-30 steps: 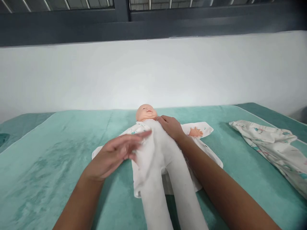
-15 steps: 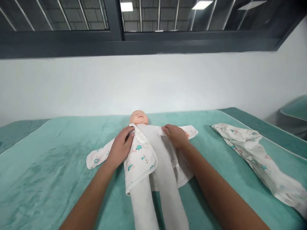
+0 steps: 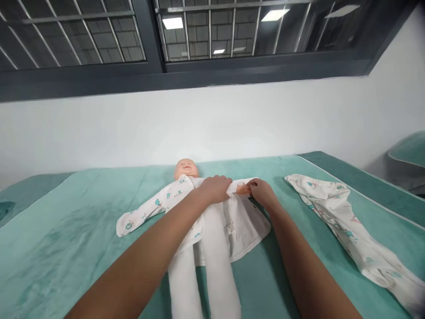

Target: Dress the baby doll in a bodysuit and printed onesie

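Note:
A baby doll (image 3: 186, 167) lies on its back in white leggings (image 3: 221, 266) and a white printed wrap shirt (image 3: 179, 190). The sleeve (image 3: 137, 219) on the picture's left is stretched out over the arm. My left hand (image 3: 216, 189) reaches across the chest, its fingers curled over the doll's other arm in its white sleeve. At that arm's end, my right hand (image 3: 264, 193) pinches the doll's bare hand (image 3: 244, 189). Below it the shirt's open front panel (image 3: 249, 230) spreads out, plain inside up. My forearm covers part of the shirt's middle.
White printed baby pants (image 3: 352, 235) lie stretched out on the right of the green padded surface (image 3: 83, 248). Behind stands a white wall (image 3: 133, 128) beneath a dark-framed barred window (image 3: 212, 75). A green padded object (image 3: 408, 148) is at the far right.
My left hand has moved right from the shirt's front flap onto the doll's other arm. My right hand has shifted outward to the doll's hand, now bare. The view has tilted up slightly.

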A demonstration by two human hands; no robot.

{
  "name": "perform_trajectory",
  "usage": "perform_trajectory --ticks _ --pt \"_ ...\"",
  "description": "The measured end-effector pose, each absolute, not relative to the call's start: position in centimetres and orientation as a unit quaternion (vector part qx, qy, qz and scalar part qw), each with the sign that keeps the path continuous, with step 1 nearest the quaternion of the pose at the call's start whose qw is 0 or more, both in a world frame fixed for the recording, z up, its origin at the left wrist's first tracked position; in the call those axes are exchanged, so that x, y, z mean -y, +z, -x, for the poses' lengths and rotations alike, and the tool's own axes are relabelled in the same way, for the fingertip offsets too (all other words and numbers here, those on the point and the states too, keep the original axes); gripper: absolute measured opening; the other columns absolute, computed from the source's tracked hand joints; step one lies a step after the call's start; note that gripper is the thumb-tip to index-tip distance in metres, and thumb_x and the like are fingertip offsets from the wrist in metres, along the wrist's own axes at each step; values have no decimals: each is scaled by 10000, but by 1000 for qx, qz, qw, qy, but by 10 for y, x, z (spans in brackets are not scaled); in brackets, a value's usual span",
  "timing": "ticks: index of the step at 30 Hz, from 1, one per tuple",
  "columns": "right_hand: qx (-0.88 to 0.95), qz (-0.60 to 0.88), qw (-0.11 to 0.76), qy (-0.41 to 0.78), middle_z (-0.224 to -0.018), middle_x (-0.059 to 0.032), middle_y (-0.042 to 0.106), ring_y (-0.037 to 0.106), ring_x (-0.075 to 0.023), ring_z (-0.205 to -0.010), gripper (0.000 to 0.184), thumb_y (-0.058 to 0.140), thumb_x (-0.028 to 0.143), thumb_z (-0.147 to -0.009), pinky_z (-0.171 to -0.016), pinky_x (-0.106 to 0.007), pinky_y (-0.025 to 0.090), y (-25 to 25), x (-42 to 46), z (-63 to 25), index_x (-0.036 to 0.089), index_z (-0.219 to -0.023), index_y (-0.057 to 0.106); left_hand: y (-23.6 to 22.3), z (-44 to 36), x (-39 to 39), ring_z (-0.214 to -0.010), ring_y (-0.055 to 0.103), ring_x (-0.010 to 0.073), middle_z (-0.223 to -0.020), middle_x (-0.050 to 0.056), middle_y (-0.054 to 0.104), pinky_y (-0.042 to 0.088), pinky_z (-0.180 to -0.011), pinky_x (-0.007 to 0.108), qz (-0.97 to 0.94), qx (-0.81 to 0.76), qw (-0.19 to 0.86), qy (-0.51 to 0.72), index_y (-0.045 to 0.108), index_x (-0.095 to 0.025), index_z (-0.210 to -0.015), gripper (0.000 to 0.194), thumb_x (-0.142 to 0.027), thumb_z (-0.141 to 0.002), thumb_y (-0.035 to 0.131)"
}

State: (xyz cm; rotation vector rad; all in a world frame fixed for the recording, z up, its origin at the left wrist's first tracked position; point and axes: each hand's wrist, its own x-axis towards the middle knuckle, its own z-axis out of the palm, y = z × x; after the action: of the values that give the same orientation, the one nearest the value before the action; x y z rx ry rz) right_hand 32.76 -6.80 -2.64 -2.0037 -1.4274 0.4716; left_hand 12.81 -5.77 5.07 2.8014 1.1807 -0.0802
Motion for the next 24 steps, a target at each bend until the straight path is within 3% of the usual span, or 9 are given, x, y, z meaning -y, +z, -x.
perform_trajectory --ticks 4,8,12,14,17,21,24 --pt "517 756 347 201 -860 -43 680 628 -137 -654 215 429 154 -780 -591 -226 430 -34 61 -343 192 -948 558 30 -165 41 -1069 579 289 -1155 136 591 467 -855 421 -918 -393 22 -55 539 -186 -1125 331 -214 -798 577" --pt "501 761 363 195 -946 -68 675 635 -128 -658 284 406 117 -777 -599 -227 434 -32 64 -347 183 -1027 525 33 -160 28 -996 616 285 -1132 134 577 483 -797 415 -912 -407 6 -52 516 -188 -1118 324 -183 -795 553" --pt "556 727 333 227 -730 -27 660 586 -138 -604 107 498 253 -810 -571 -240 384 -27 70 -325 196 -768 578 59 -130 28 -915 627 264 -1106 113 580 471 -753 393 -908 -417 -13 -28 493 -205 -1110 305 -170 -808 513" --pt "603 705 299 225 -645 -21 622 559 -161 -630 233 614 381 -750 -583 -255 354 -26 72 -313 195 -627 546 70 -116 34 -886 621 256 -1062 94 597 457 -741 380 -909 -415 -19 -24 505 -216 -1080 271 -171 -812 496" --pt "645 661 298 241 -709 -26 630 545 -180 -706 252 660 399 -698 -621 -268 343 -20 75 -308 191 -628 537 79 -103 43 -884 604 259 -1015 84 613 432 -756 380 -915 -401 -39 -25 534 -225 -1031 242 -154 -802 506" --pt "566 609 420 364 -657 -1 566 516 -159 -630 302 526 469 -814 -571 -261 360 -4 83 -316 197 -691 486 79 -99 49 -969 578 274 -988 90 625 379 -854 403 -915 -397 -56 -50 579 -232 -978 266 -80 -762 545" --pt "471 484 521 522 -635 25 537 509 -140 -568 332 564 524 -806 -534 -251 380 9 90 -317 204 -756 486 70 -108 50 -1032 561 294 -1000 109 626 346 -910 421 -894 -444 -29 -53 598 -208 -929 263 -55 -716 606"
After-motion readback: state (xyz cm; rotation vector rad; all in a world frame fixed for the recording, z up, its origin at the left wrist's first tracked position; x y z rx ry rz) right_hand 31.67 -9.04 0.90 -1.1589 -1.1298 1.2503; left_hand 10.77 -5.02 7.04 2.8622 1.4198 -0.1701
